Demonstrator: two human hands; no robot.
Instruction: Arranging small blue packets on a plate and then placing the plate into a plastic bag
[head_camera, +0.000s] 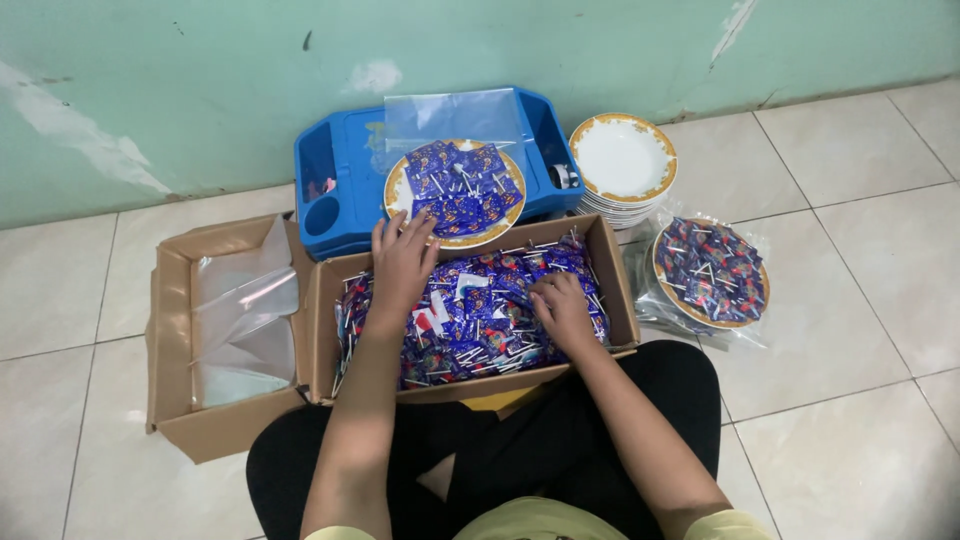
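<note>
Hands lay palm-down on blue-wrapped lollipops filling cardboard box: left hand splayed, far-left corner; right hand curled mid-right, hold unclear.

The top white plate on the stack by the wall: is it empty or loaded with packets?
Empty. The top plate shows a bare white bowl inside its gold rim, unlike the plate on the blue tray, which is heaped with blue packets.

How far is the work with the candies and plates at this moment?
Done, apparently: one filled plate lies inside a clear bag on the floor. In hand: a second plate on the blue tray carries candies, while the left hand and right hand rest in the candy box. Left: a stack of empty plates and many candies.
</note>
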